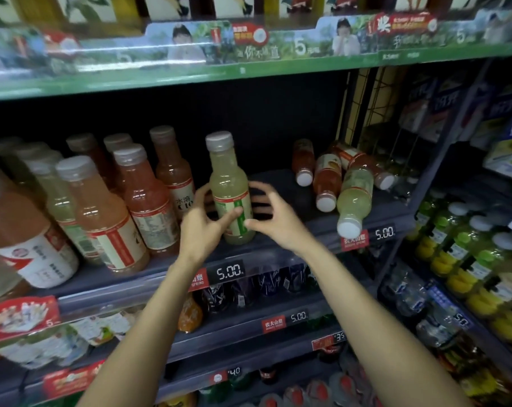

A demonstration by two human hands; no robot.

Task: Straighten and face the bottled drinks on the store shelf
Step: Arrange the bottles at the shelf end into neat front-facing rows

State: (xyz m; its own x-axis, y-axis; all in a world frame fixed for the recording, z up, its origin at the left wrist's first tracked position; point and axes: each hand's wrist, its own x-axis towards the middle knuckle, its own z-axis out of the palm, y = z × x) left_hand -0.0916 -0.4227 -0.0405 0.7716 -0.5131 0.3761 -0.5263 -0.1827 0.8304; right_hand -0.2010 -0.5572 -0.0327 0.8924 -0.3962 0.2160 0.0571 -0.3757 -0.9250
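Note:
A pale yellow-green drink bottle [229, 183] with a grey cap stands upright on the middle shelf [292, 242]. My left hand [200, 227] grips its lower label, thumb across the front. My right hand [273, 218] is blurred just right of it, fingers spread and curved, only the thumb tip at the bottle. To the left stand several upright orange-pink bottles [144, 201], some leaning, labels facing different ways. On the right of the shelf several bottles lie on their sides, caps toward me: a pale green bottle [355, 198] and an orange bottle [326, 179].
A green promotional strip [248, 51] fronts the shelf above. Price tags reading 5.00 [229, 271] run along the shelf edge. Lower shelves hold dark and orange bottles [190, 315]. A wire divider [375, 101] closes the right end, with green-capped bottles [460, 245] on the neighbouring rack.

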